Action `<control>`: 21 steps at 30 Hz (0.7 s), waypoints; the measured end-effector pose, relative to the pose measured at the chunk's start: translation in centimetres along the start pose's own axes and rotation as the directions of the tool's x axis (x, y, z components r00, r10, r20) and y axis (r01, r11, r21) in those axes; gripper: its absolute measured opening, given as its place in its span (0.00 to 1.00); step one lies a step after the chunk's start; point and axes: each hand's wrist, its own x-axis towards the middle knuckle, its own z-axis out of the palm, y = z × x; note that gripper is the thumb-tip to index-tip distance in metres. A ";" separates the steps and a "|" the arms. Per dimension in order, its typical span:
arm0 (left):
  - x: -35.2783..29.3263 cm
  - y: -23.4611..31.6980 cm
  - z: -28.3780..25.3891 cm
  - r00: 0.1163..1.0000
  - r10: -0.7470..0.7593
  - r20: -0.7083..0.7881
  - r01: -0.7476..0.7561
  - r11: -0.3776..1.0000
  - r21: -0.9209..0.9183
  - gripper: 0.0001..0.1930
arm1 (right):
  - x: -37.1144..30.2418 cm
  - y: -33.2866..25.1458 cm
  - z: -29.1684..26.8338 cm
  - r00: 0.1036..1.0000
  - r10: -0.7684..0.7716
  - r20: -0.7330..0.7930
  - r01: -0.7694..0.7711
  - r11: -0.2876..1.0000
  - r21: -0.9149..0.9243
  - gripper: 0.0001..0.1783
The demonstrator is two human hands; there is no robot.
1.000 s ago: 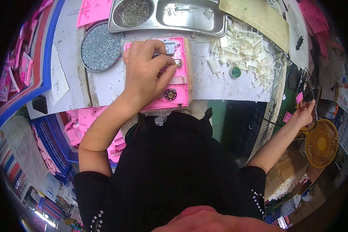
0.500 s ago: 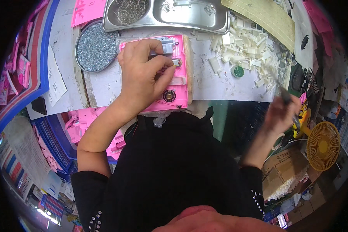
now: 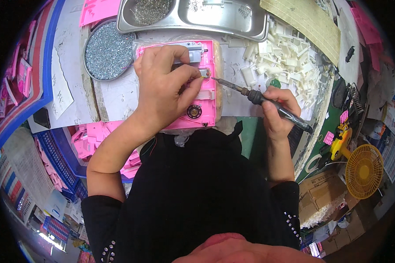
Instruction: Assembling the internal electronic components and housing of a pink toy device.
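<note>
A pink plastic housing (image 3: pixel 210 98) lies on a padded, plastic-wrapped rest in front of me. It holds a grey block (image 3: pixel 196 56) and a round black speaker (image 3: pixel 194 111). My left hand (image 3: pixel 160 85) covers its left side. The left thumb and forefinger are pinched on a small silvery part (image 3: pixel 204 73) at the housing's right, mostly hidden by the fingertips. In my right hand (image 3: pixel 280 115) is a soldering iron (image 3: pixel 253 95), gripped like a pen. The iron's tip reaches the housing beside that part; whether they touch I cannot tell.
A round dish of small screws (image 3: pixel 109 51) stands at left. Beyond the housing sits a metal tray (image 3: pixel 193 30) with small metal pieces. White plastic parts (image 3: pixel 285 57) are heaped at right, with a green blob (image 3: pixel 274 83) nearby. A yellow fan (image 3: pixel 364 171) stands far right.
My right hand has swung in from the right with the soldering iron, bringing its tip to the housing. The left hand stays pinched in nearly the same place.
</note>
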 end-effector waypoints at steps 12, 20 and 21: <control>0.0 -0.1 0.1 1.000 0.006 -0.012 -0.006 1.000 -0.001 0.09 | 0.6 0.2 0.1 0.997 -0.049 0.065 0.051 0.998 -0.032 0.13; 0.1 0.0 -0.1 1.000 0.002 -0.004 -0.002 1.000 0.003 0.08 | 1.3 1.0 -0.8 0.947 -0.224 0.229 0.258 0.957 -0.133 0.14; 0.1 0.1 -0.1 1.000 0.001 -0.004 -0.001 1.000 0.003 0.08 | 1.2 1.0 -0.8 0.949 -0.230 0.216 0.261 0.957 -0.127 0.14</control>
